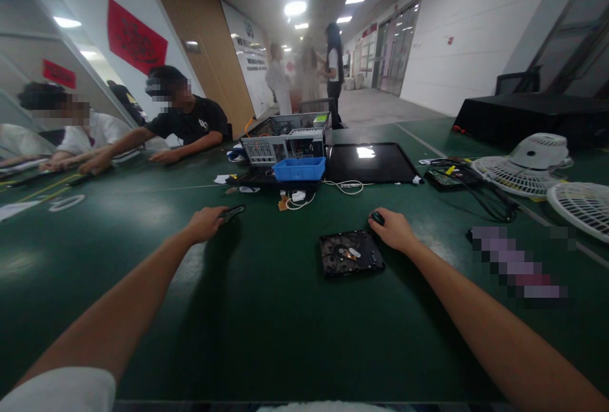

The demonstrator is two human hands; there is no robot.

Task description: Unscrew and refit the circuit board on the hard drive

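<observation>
My left hand [205, 223] reaches forward over the green table [266, 323] and is closed on a small dark flat object [233, 212] that sticks out past its fingers. My right hand [394, 229] is curled around a small dark round object [377, 216], just beyond the top right corner of an opened hard drive [351, 252] that lies flat in front of me. Inside the drive some metal parts show.
Farther back stand an open computer case [285, 138], a blue plastic bin [299, 169], a black panel [368, 162], white cables [299, 199] and a circuit board [445, 177]. White fan parts [523, 167] lie at right. Two people sit at left; others stand in the corridor.
</observation>
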